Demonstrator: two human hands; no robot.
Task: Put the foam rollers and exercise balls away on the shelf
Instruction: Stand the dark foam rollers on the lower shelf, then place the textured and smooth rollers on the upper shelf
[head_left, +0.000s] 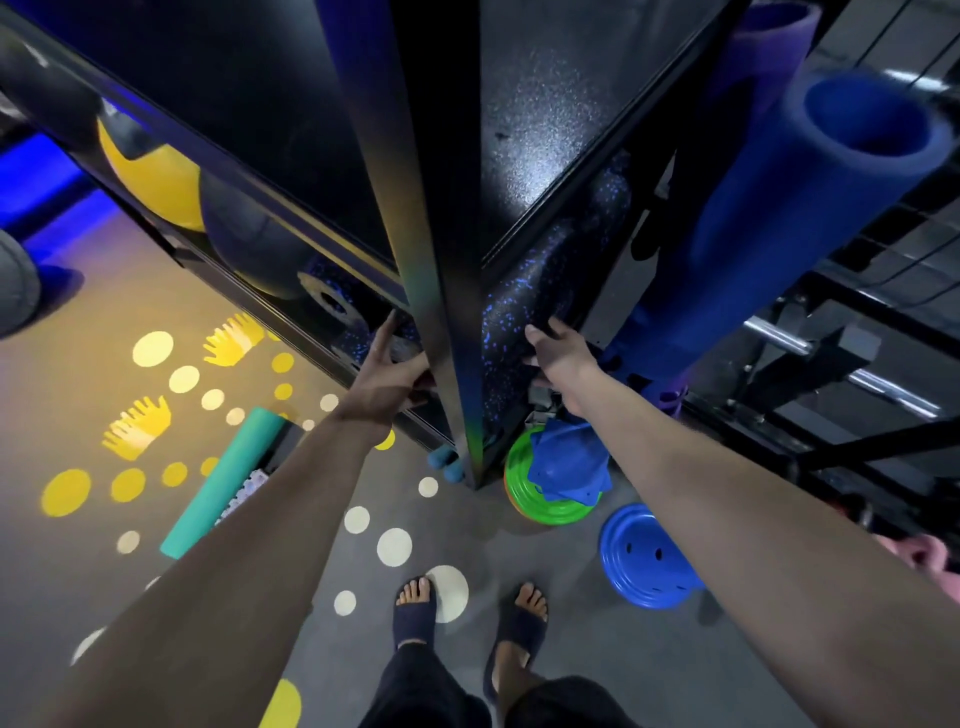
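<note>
A black foam roller with blue speckles (524, 312) lies in the black shelf (441, 260), partly behind the shelf's corner post. My left hand (395, 374) grips its end left of the post. My right hand (558, 358) presses on its side right of the post. Another speckled roller end (330, 304) shows further left on the same shelf level. A yellow ball (156, 182) and a dark grey ball (244, 234) sit in the shelf to the left. A teal foam roller (223, 483) lies on the floor. Blue foam rollers (789, 208) stand upright at right.
Green discs (540, 506) with a blue piece on top and a blue disc (644, 556) lie on the floor by the shelf corner. My sandalled feet (467, 613) stand just in front. A metal rack with bars (831, 353) is at right. A grey ball (15, 280) sits far left.
</note>
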